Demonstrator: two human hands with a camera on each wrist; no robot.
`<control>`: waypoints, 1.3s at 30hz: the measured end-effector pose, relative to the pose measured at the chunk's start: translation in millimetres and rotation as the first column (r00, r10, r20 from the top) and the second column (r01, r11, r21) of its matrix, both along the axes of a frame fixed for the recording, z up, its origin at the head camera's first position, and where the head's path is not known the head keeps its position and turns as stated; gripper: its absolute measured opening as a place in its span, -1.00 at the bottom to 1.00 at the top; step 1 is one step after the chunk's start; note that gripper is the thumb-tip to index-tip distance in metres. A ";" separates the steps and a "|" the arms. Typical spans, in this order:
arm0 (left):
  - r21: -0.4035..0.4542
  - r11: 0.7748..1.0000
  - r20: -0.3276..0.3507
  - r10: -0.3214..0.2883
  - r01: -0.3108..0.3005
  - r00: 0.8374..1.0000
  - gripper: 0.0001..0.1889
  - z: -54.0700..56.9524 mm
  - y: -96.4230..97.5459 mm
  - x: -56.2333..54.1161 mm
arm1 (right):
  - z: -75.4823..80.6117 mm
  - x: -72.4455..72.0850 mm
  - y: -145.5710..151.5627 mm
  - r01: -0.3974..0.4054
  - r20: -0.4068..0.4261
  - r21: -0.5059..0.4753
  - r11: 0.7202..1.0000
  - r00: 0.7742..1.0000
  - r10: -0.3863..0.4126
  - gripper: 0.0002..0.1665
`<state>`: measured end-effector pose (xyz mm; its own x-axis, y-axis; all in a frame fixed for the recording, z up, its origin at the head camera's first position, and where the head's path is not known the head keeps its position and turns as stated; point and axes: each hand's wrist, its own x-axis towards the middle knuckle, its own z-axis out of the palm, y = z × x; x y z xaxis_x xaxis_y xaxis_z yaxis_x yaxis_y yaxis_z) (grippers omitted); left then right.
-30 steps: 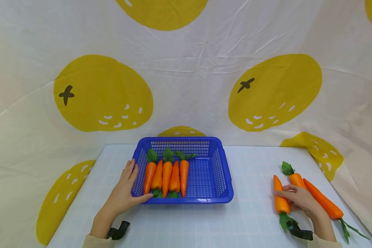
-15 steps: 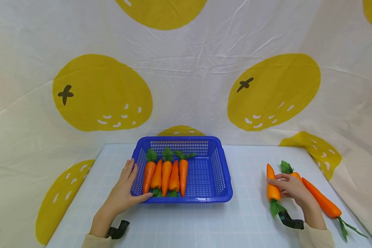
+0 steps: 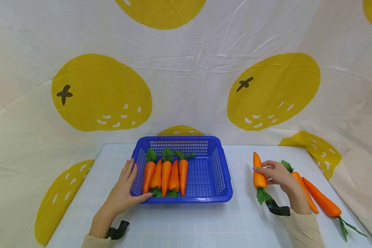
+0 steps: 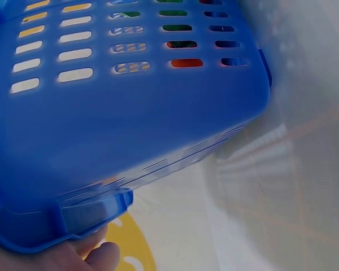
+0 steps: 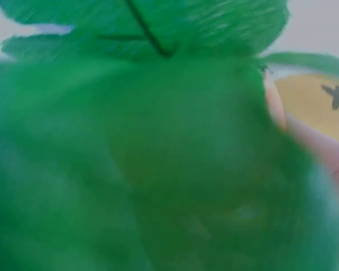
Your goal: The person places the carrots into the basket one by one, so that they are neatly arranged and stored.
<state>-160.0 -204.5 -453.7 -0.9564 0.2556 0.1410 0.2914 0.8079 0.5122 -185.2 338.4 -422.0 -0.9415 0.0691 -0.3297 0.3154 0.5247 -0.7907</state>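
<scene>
A blue plastic basket (image 3: pixel 201 199) holds several orange carrots (image 3: pixel 166 174) side by side in its left half, tops pointing alternate ways. My left hand (image 3: pixel 121 191) lies with extended fingers along the basket's left side, thumb on the front rim. In the left wrist view, fingertips (image 4: pixel 104 257) show under the basket's rim. To the right of the basket, my right hand (image 3: pixel 279 176) pinches a carrot (image 3: pixel 259 180) between thumb and fingers, tip pointing away and leaves toward me. Those green leaves (image 5: pixel 141 169) cover most of the right wrist view.
Two more carrots lie at the right of the table: one (image 3: pixel 307 194) partly behind my right hand and wrist, another (image 3: pixel 323 198) beside it near the table's right edge. A cloth (image 3: pixel 192 86) with yellow fruit prints hangs behind the table (image 3: pixel 186 227).
My right hand has carried the carrot leftward and away from me, off from the two other carrots toward the basket. The left hand and the basket have stayed in place.
</scene>
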 end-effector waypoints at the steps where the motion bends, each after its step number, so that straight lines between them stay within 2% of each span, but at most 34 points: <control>1: 0.002 1.000 0.002 0.000 0.000 1.000 0.29 0.1 0.2 0.1 | 1.8 -1.7 -3.2 -0.010 -0.005 -0.002 1.000 1.000 0.010 -0.14; 14: 0.000 1.000 -0.005 0.000 0.000 1.000 0.30 1.5 -0.5 0.4 | 27.9 -19.9 -51.5 -0.065 -0.093 -0.079 0.995 0.994 0.058 -0.15; 26: -0.006 1.000 -0.004 0.001 -0.001 1.000 0.30 0.7 -0.5 0.2 | 54.0 -34.8 -97.5 -0.163 -0.220 -0.182 0.970 0.968 0.121 -0.23; 33: -0.001 1.000 0.000 -0.001 0.001 1.000 0.30 0.5 -0.3 0.1 | 61.2 -42.3 -127.1 -0.207 -0.243 -0.223 0.953 0.958 0.151 -0.26; 39: -0.002 1.000 -0.002 -0.006 0.006 1.000 0.29 0.5 -0.3 0.6 | 59.7 -48.5 -155.3 -0.232 -0.241 -0.264 0.936 0.956 0.169 -0.28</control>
